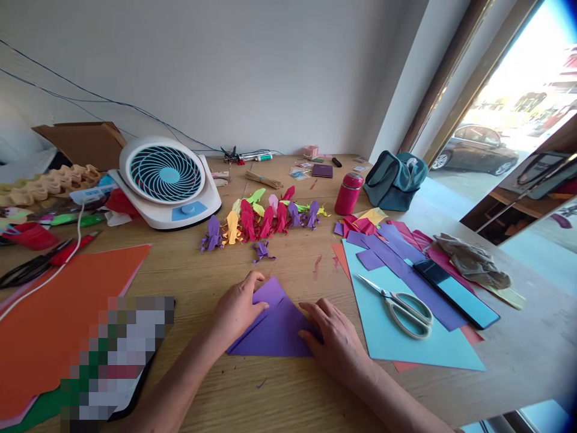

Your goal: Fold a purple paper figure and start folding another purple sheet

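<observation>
A sheet of purple paper (277,334), folded into a triangle-like shape, lies flat on the wooden table. A folded flap with a slanting edge shows on its upper left part. My left hand (238,310) holds that left side, with thumb and index finger on the paper. On the right edge rests my right hand (336,340), its fingers bent over the paper and thumb pressed close to it. Beyond my hands stands a small purple origami figure (262,251), before a cluster of several colourful folded figures (265,219).
To the right, scissors (408,310) and a phone (455,291) lie on blue paper (383,337) and purple strips. A red flask (349,193) and teal bag (394,183) stand behind. Left are a fan (166,180), orange paper (40,325) and a pixelated device (121,361).
</observation>
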`<state>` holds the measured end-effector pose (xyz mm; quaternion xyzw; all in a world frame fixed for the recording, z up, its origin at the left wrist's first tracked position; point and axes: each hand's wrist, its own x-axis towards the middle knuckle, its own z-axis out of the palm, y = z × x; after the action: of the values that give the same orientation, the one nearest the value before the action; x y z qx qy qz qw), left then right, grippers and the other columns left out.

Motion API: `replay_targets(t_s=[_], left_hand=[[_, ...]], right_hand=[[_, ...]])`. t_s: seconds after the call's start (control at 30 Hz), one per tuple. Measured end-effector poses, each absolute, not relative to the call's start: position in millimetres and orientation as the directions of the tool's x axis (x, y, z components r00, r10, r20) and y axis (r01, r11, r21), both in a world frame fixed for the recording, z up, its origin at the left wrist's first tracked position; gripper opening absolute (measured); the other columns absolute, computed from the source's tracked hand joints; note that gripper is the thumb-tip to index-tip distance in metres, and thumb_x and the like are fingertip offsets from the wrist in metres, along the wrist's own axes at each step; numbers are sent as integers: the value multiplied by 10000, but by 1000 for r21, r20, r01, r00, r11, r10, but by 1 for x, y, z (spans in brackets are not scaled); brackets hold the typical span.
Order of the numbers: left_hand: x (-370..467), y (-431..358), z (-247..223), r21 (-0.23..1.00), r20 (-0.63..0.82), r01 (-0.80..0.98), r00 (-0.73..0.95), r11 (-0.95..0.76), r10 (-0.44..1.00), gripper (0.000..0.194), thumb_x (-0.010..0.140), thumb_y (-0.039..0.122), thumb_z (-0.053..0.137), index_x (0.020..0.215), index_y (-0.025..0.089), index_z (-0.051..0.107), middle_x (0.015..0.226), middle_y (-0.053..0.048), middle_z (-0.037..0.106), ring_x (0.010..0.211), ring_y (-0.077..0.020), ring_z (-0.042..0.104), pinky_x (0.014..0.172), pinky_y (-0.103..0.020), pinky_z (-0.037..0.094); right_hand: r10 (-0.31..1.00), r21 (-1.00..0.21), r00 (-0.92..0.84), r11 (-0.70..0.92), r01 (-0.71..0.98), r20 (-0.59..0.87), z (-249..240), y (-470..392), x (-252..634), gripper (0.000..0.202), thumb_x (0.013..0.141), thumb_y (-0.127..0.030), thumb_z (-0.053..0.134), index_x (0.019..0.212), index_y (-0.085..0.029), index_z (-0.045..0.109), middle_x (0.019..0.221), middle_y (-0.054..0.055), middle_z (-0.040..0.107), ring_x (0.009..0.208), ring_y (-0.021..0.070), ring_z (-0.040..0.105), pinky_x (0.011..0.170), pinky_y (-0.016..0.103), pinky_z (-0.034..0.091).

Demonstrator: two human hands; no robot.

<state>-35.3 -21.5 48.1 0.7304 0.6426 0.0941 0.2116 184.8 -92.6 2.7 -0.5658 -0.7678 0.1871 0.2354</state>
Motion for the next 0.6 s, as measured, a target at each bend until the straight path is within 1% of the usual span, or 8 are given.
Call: replay_targets(t_s=[0.13, 0.2, 0.27, 0.3, 0.37, 0.43, 0.53, 0.6], left_hand=[[-45, -22, 63, 644, -47, 730, 334, -227, 942, 294, 786, 232, 612, 1078, 251, 577, 1066, -35, 730, 966, -229, 684, 828, -317, 495], [-47, -22, 71, 690, -42, 681, 375, -245, 926, 314, 775, 274, 635, 1085, 249, 590, 1049, -31, 730, 960, -229, 678, 827, -317, 500], [-47, -22, 78, 719, -34, 647, 396, -253, 918, 326, 773, 300, 649, 1091, 245, 600, 1035, -28, 729, 957, -227, 673, 835, -317, 503], [-48, -21, 80, 728, -35, 636, 405, -254, 914, 325, 774, 309, 655, 1088, 244, 604, 1019, -25, 728, 946, -224, 671, 831, -314, 505], [-51, -19, 81, 742, -29, 621, 405, -252, 914, 329, 775, 327, 670, 1088, 245, 612, 988, -17, 725, 933, -217, 667, 830, -310, 508], [-58, -14, 78, 767, 3, 595, 370, -239, 929, 363, 782, 356, 680, 1116, 238, 605, 979, -20, 716, 946, -211, 663, 857, -314, 506], [-71, -6, 70, 843, 62, 505, 248, -184, 967, 481, 806, 455, 664, 1196, 193, 559, 1025, -57, 696, 985, -212, 657, 886, -328, 504], [-74, -4, 65, 900, 40, 422, 171, -110, 984, 560, 824, 539, 628, 1235, 171, 534, 1053, -76, 691, 984, -217, 656, 854, -330, 515]], right_hand=[[962, -694, -209, 271, 667, 175, 9, -81, 188, 526, 858, -232, 642, 1359, -233, 483, 1205, 106, 587, 1119, 242, 578, 942, 410, 485], [970, -786, -201, 227, 574, 133, 14, -70, 188, 546, 848, -274, 653, 1360, -217, 472, 1206, 112, 611, 1091, 228, 599, 857, 366, 514], [967, -870, -249, 169, 463, 55, 19, -56, 185, 554, 836, -313, 671, 1350, -220, 485, 1094, 75, 669, 973, 194, 632, 770, 312, 511], [955, -908, -297, 125, 401, 0, 20, -50, 183, 478, 836, -324, 670, 1283, -215, 539, 1001, 45, 687, 866, 166, 637, 715, 282, 496], [928, -946, -361, 35, 322, -88, 20, -40, 178, 228, 842, -375, 658, 953, -176, 650, 788, 1, 657, 680, 125, 576, 591, 238, 430], [934, -972, -342, -26, 236, -108, 15, -33, 173, 284, 824, -438, 670, 764, -167, 610, 673, -23, 591, 598, 102, 498, 531, 222, 367], [966, -993, -230, -106, 48, -115, 7, -30, 170, 387, 775, -536, 703, 752, -172, 571, 647, -31, 554, 574, 97, 454, 524, 225, 348], [977, -987, -161, -149, -64, -137, 4, -30, 172, 423, 752, -569, 719, 771, -176, 566, 667, -25, 556, 584, 102, 454, 541, 233, 359]])
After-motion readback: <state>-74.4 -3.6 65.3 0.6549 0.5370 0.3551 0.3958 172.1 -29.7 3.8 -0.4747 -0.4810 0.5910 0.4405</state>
